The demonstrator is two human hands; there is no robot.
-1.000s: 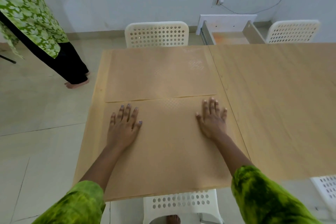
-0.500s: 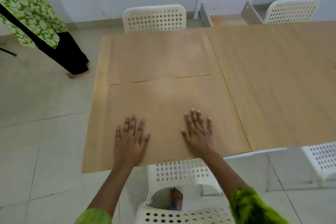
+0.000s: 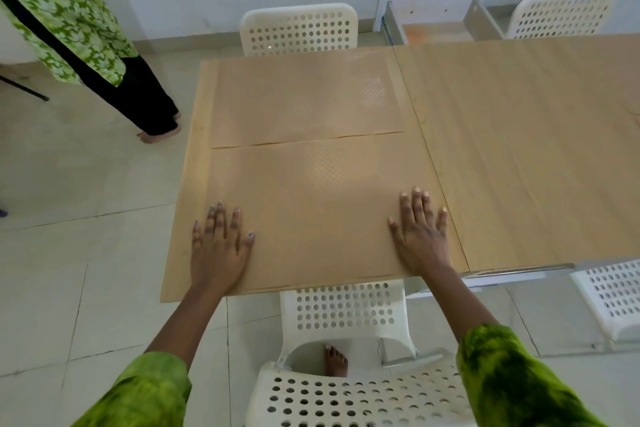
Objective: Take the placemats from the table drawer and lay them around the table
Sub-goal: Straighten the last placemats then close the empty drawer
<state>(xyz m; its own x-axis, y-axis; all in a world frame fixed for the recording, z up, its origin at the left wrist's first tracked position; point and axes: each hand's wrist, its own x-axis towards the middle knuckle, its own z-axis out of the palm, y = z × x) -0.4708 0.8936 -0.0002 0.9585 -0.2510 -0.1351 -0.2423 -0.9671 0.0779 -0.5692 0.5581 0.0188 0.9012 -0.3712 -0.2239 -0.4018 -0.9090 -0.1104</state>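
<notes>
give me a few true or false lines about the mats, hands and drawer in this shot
1. Both hands, left hand and right hand, lie flat on the near tan textured placemat. True.
2. The far tan placemat is rolled up. False: it lies flat.
3. The white table drawer on the far side stands open. True.
4. The right half of the light wooden table holds two mats. False: it shows bare wood.
</notes>
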